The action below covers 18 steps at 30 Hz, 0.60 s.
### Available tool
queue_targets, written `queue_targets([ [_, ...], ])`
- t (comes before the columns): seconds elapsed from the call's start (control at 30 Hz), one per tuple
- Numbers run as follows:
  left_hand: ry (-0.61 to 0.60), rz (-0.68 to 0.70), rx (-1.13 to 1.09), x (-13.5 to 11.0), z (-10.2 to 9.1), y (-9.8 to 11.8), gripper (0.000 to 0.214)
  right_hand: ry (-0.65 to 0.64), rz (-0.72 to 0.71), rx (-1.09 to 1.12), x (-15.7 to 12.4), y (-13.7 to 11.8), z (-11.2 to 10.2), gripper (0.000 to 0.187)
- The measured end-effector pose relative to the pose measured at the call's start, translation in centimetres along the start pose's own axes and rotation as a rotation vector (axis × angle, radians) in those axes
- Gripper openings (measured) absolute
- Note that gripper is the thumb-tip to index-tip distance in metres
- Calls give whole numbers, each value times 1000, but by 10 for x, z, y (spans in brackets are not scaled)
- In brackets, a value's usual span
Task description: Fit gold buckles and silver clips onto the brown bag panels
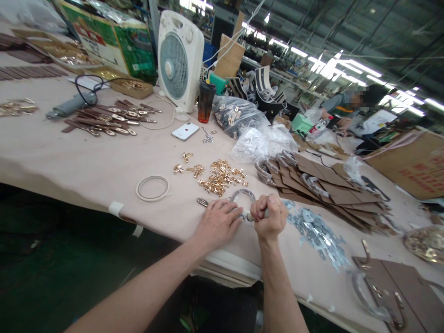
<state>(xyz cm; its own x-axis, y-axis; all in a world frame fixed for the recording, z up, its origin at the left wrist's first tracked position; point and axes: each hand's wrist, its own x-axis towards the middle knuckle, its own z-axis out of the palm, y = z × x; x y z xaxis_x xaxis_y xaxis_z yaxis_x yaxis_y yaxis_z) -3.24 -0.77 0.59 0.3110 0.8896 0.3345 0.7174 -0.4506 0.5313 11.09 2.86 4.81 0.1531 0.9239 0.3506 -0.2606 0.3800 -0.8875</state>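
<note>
My left hand lies flat on the table edge, fingers stretched out and pressing down on a piece mostly hidden beneath it. A metal buckle end pokes out past its knuckles. My right hand is a fist around a hand tool with a pale shaft, its tip pointing at my left fingertips. What kind of tool it is cannot be made out. Just beyond both hands curves a plastic-wrapped bag handle. A heap of small gold metal fittings lies beyond them.
Flat silver metal plates and stacked brown bag panels lie to the right. A tape roll, phone, dark cup, fan and electric screwdriver are leftward. A co-worker sits behind.
</note>
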Motion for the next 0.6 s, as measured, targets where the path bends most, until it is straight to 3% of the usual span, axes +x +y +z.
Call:
queue_targets([
  [0.13,-12,11,0,0,-1,0,30,-53,40,-152,-2,6,5,41],
  [0.3,-4,2,-2,-1,-1,0,32,-64,-22,-172,4,1,7,42],
  [0.47,-12,15,0,0,0,1,32,-68,33,-279,5,6,5,44],
  [0.6,-2,3,0,-1,2,-1,33,-49,10,-191,6,0,7,42],
])
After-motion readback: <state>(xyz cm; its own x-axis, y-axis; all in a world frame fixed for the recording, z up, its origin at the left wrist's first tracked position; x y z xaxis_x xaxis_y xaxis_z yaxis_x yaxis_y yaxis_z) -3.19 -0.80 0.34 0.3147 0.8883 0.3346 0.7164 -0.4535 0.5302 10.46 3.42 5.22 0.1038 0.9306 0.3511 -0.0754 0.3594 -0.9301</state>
